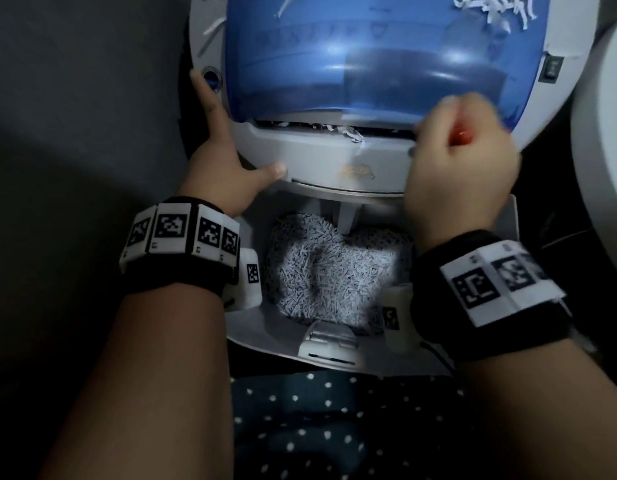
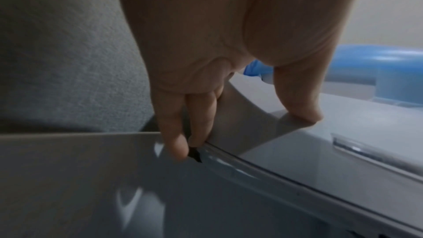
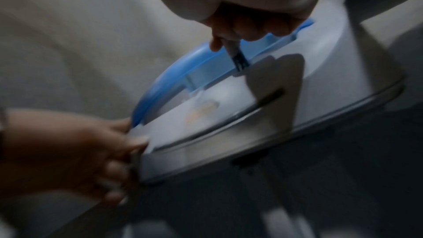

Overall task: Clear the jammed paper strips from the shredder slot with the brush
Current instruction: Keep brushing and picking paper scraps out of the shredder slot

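Note:
A white shredder (image 1: 320, 157) with a blue translucent cover (image 1: 369, 57) lies before me. White paper strips (image 1: 348, 133) stick out of its slot (image 1: 300, 125). My left hand (image 1: 227, 147) grips the shredder's left edge, thumb (image 2: 297, 100) on the front face and fingers (image 2: 174, 133) curled down the side. My right hand (image 1: 462, 161), blurred, is a fist round a small brush; an orange bit of handle (image 1: 464, 135) shows in it. In the right wrist view the brush's dark tip (image 3: 239, 61) touches the slot's right end by the blue cover (image 3: 183, 71).
Below the shredder head an open bin (image 1: 251, 334) holds a heap of shredded paper (image 1: 334, 271). More strips (image 1: 494, 8) lie on the cover's far right. A black switch (image 1: 550, 69) sits on the right side. Dotted fabric (image 1: 317, 427) lies nearest me. A white rounded object (image 1: 604, 133) stands at right.

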### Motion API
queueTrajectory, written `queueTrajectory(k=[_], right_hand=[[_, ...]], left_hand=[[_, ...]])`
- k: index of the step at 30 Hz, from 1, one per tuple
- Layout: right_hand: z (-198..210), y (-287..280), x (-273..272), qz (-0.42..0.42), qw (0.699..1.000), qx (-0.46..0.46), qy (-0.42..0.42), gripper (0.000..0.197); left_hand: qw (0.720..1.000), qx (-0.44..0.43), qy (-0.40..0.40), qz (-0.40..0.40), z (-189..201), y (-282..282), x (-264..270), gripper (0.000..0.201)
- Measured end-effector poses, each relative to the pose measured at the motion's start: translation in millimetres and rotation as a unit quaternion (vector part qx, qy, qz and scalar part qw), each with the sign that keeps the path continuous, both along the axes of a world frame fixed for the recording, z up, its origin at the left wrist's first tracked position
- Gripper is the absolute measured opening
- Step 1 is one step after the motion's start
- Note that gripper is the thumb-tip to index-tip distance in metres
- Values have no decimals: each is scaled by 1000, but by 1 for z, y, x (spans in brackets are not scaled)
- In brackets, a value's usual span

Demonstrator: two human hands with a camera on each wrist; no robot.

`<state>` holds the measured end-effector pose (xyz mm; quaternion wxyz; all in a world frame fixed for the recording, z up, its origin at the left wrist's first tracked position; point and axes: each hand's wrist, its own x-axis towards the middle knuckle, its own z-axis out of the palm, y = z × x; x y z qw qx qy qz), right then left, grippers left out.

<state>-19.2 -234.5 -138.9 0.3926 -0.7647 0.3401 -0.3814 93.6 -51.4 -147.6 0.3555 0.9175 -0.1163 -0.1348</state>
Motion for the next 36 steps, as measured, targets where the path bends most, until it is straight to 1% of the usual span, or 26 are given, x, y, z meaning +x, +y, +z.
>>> queueTrajectory(k=[2, 4, 5, 6, 8, 9, 10, 11, 13, 14, 15, 16, 18, 20, 21, 23, 25, 26, 27, 28, 29, 31, 32, 33, 34, 36], right_hand=[[-8, 23, 2, 76, 996, 14, 40, 27], [-12, 36, 5, 164, 982, 86, 45, 15], [-11, 37, 7, 184, 974, 126, 33, 13], [-10, 35, 9, 177, 971, 158, 16, 14], [-7, 27, 12, 108, 973, 199, -44, 20], [-6, 26, 13, 74, 974, 203, -67, 20], [-6, 28, 13, 66, 976, 197, -71, 19], [-7, 34, 14, 90, 977, 186, -54, 16], [-11, 54, 14, 207, 963, 174, -4, 9], [-11, 61, 14, 249, 952, 177, 5, 9], [-10, 63, 16, 263, 947, 182, -3, 11], [-7, 61, 17, 244, 949, 196, -26, 14], [-2, 49, 21, 143, 962, 215, -88, 21], [-3, 40, 22, 60, 978, 179, -89, 22], [-4, 42, 22, 59, 984, 152, -68, 21], [-11, 54, 22, 155, 980, 126, -3, 17], [-14, 66, 24, 265, 950, 159, 38, 16], [-12, 68, 24, 296, 937, 183, 27, 18], [-9, 67, 25, 302, 929, 214, -6, 18], [-5, 62, 24, 282, 926, 244, -50, 17], [-1, 56, 24, 233, 931, 264, -92, 19], [0, 45, 23, 120, 955, 243, -120, 27], [-3, 44, 24, 95, 968, 207, -104, 27], [-5, 47, 24, 105, 977, 169, -73, 25], [-9, 53, 25, 148, 979, 138, -33, 20], [-13, 65, 25, 256, 957, 133, 26, 13]], left_hand=[[1000, 1, -2, 1, 0, 0, 1, 124], [1000, 2, -7, 2, 0, 0, 0, 124], [1000, 2, -9, 0, 1, -1, 0, 124], [1000, 1, -10, -1, 1, -1, 0, 124], [1000, -1, -8, -4, 0, -1, 0, 123], [1000, -2, -7, -5, 0, -1, 0, 123], [1000, -2, -6, -6, 0, -1, 0, 123], [1000, -3, -4, -6, 0, -1, 1, 123], [1000, -8, -1, -6, 0, -1, 1, 125], [1000, -12, 1, -5, 0, -2, 0, 126], [1000, -15, 3, -3, 0, -2, 0, 128], [1000, -18, 3, 0, 0, -2, 0, 128], [1000, -19, 3, 1, -2, -1, 1, 127], [1000, -19, 7, -1, -3, 0, 1, 125], [1000, -19, 7, -2, -3, 0, 1, 125], [1000, -21, 7, -5, -2, 0, 2, 126], [1000, -26, 15, -5, -1, 0, 1, 126], [1000, -24, 18, -3, 0, -1, 1, 126], [1000, -20, 18, -2, 0, -1, 0, 126], [1000, -16, 14, -1, 0, -1, 0, 127], [1000, -14, 10, -1, -1, -1, 0, 127], [1000, -11, 9, 0, -2, 0, 0, 126], [1000, -11, 10, 0, -3, 0, 1, 126], [1000, -10, 9, -2, -2, 0, 1, 126], [1000, -12, 8, -3, -2, 0, 1, 126], [1000, -17, 13, -5, -1, -1, 1, 126]])
